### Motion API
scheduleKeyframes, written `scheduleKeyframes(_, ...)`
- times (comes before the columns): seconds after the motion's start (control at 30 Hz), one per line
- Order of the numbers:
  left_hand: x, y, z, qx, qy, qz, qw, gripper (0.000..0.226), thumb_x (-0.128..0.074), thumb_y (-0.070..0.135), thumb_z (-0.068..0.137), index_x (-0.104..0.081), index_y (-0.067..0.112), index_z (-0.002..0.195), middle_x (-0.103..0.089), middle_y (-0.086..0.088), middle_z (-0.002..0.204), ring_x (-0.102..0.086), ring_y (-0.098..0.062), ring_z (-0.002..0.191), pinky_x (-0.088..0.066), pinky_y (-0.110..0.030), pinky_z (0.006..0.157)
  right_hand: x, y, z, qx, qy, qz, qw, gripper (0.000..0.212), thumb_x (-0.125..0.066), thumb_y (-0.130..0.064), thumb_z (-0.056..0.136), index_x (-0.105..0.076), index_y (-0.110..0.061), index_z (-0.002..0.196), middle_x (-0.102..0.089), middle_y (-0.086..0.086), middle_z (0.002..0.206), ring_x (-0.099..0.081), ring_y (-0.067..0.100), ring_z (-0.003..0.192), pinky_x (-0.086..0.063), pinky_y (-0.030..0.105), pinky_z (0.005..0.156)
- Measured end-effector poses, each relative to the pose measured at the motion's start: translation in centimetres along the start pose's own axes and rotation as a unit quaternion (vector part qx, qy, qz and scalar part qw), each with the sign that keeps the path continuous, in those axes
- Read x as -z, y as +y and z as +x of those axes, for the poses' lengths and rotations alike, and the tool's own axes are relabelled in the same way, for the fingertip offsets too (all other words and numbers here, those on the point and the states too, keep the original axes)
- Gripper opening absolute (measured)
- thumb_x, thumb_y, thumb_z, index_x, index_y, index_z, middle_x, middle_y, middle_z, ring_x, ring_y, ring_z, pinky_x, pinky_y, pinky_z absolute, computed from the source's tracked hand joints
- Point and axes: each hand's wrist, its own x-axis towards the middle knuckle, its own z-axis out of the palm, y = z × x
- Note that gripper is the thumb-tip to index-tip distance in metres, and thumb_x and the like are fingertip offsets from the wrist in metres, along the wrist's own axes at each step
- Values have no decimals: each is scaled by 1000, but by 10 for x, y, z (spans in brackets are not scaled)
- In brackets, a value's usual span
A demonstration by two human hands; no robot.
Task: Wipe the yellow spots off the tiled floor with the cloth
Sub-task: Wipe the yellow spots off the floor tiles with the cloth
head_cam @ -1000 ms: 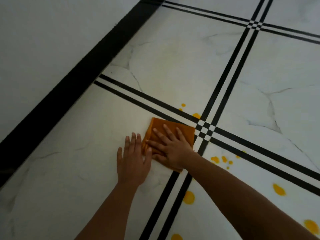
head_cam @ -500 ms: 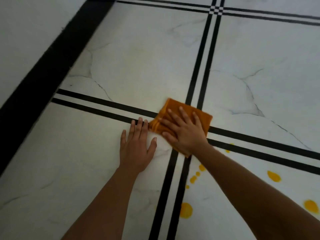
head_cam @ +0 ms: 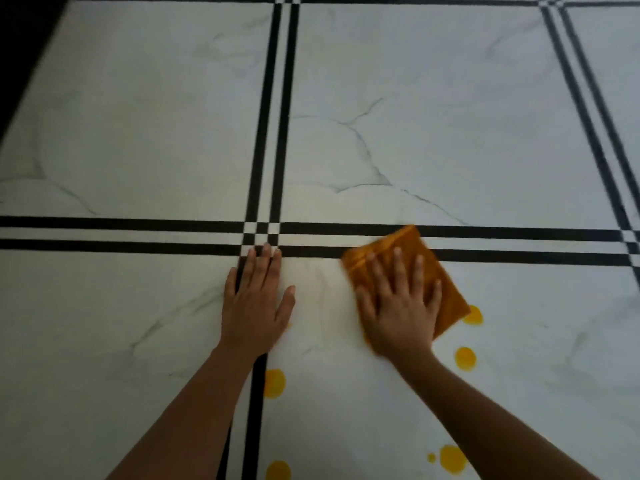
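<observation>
Head view: right hand [head_cam: 401,306], fingers splayed, presses a soft, likely light folded orange cloth [head_cam: 440,271] flat on the tiled floor [head_cam: 450,116] beside yellow spots [head_cam: 465,358], left hand [head_cam: 254,303] open, braced nearby.

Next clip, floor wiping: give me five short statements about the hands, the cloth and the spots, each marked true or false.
1. The right hand presses flat on the orange cloth. True.
2. The left hand holds a second cloth. False: it lies bare and flat on the tiled floor.
3. No yellow spots remain. False: several show, such as one beside the right wrist and one by the left forearm.
4. The cloth overlaps a black floor line. True.
5. The two hands touch. False: bare tile lies between them.
</observation>
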Motion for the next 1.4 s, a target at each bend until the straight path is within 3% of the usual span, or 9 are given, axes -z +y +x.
scheduleKeyframes(0.1, -5, 24, 5, -46, -21, 27, 998, 64, -22, 46, 90, -27, 13, 145, -28, -8, 152, -22, -26, 140, -20, -49, 110, 11, 26, 23, 180, -62, -23, 981, 58, -14, -66, 88, -10, -49, 143, -2, -9, 158, 12, 22, 144, 7, 50, 111)
scheduleKeyframes(0.27, -4, 63, 14, -111, -22, 26, 993, 62, -20, 46, 92, -26, 15, 145, -23, -4, 153, -19, -22, 141, -16, -46, 111, 16, 80, 3, -107, 9, 25, 994, 59, -10, -65, 87, -10, -49, 143, -6, -9, 158, 6, 22, 146, 4, 51, 113)
scheduleKeyframes(0.43, -13, 77, 5, -127, -43, 42, 990, 67, -11, 49, 89, -17, 17, 147, -14, -3, 156, -10, -20, 143, -7, -44, 113, 10, 90, -49, 117, -38, -42, 992, 57, -15, -64, 89, -29, -44, 140, -28, -3, 154, -13, 28, 143, -12, 58, 110)
scheduleKeyframes(0.6, -21, 75, -14, -139, -25, 45, 989, 65, -13, 46, 90, -20, 17, 147, -17, -3, 155, -11, -20, 143, -8, -45, 113, 9, 86, -48, -96, 15, 37, 995, 60, -8, -66, 86, -9, -48, 144, -3, -8, 159, 9, 24, 145, 8, 53, 112)
scheduleKeyframes(0.73, -19, 75, -34, -117, -18, 36, 992, 68, -7, 47, 88, -17, 17, 148, -12, -2, 156, -6, -18, 144, -4, -43, 114, 8, 66, -93, -71, -40, 50, 995, 55, -15, -56, 93, -15, -41, 146, -5, -4, 159, 9, 28, 145, 6, 52, 113)
scheduleKeyframes(0.87, -12, 80, -61, -86, -9, 6, 996, 71, -2, 49, 85, -17, 18, 148, -10, -1, 157, -6, -18, 144, -5, -44, 114, 34, 63, -85, -81, -33, 46, 995, 45, -41, -23, 97, -33, -23, 141, -35, 7, 148, -26, 31, 138, -28, 46, 106)
scheduleKeyframes(1.03, 0, 74, -58, -67, 18, -32, 997, 73, 0, 50, 84, -16, 17, 148, -8, -2, 157, -4, -18, 144, -4, -43, 114, 88, 57, -74, -183, 44, 365, 912, 30, -45, -19, 96, -58, -15, 122, -65, 9, 110, -59, 26, 96, -45, 32, 84)
scheduleKeyframes(1.27, 2, 64, -57, -79, 14, -47, 996, 65, -8, 46, 90, -16, 17, 148, -9, -3, 157, -4, -19, 144, -5, -45, 114, 77, 62, -73, -196, 9, 180, 964, 40, -37, -36, 98, -44, -14, 130, -52, 11, 129, -51, 30, 111, -44, 42, 84)
scheduleKeyframes(1.4, 4, 45, -57, -68, 7, -41, 997, 64, -12, 42, 90, -16, 17, 148, -11, -3, 157, -4, -19, 144, -5, -45, 114, 16, 64, -91, -102, -46, 8, 994, 68, -9, -57, 93, 6, -21, 149, 7, 0, 159, 10, 23, 145, -5, 48, 116)
